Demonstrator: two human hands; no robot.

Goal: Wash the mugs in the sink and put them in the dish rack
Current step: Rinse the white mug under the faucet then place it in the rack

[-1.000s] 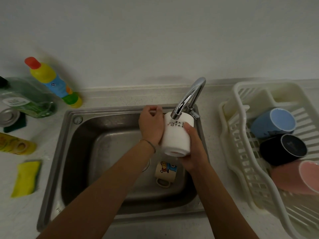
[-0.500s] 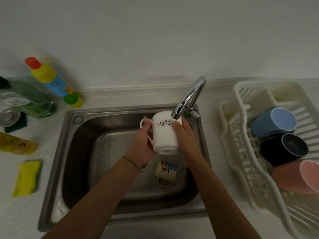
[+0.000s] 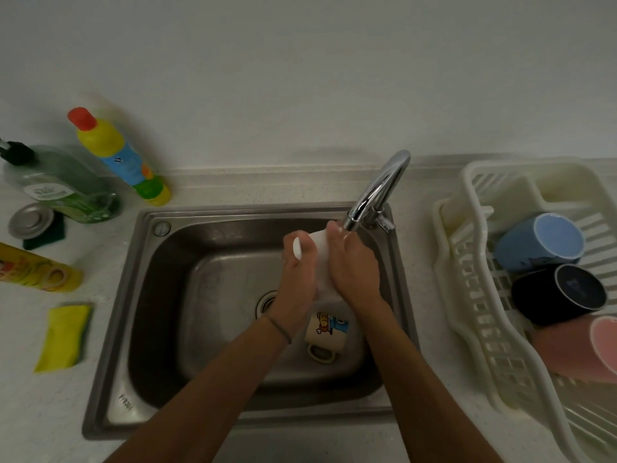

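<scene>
A white mug [image 3: 322, 262] is held between both hands under the tap spout [image 3: 374, 195], above the steel sink [image 3: 147, 295]. My left hand [image 3: 297, 279] grips its left side, with the mug's handle showing over the fingers. My right hand [image 3: 354, 265] wraps its right side and hides most of the body. A cream mug with a cartoon print [image 3: 325, 332] lies on its side on the sink floor, just below the hands. In the white dish rack [image 3: 467, 295] at the right lie a blue mug [image 3: 537, 242], a black mug [image 3: 557, 292] and a pink mug [image 3: 577, 349].
On the counter left of the sink are a yellow sponge [image 3: 63, 337], a yellow lying bottle [image 3: 36, 272], a green soap dispenser [image 3: 63, 188], a yellow bottle with a red cap [image 3: 117, 155] and a metal sink plug [image 3: 31, 220]. The wall runs behind.
The white mug has turned between my hands and dropped lower under the spout. My right hand now covers its printed side; the left has shifted round to the handle side.
</scene>
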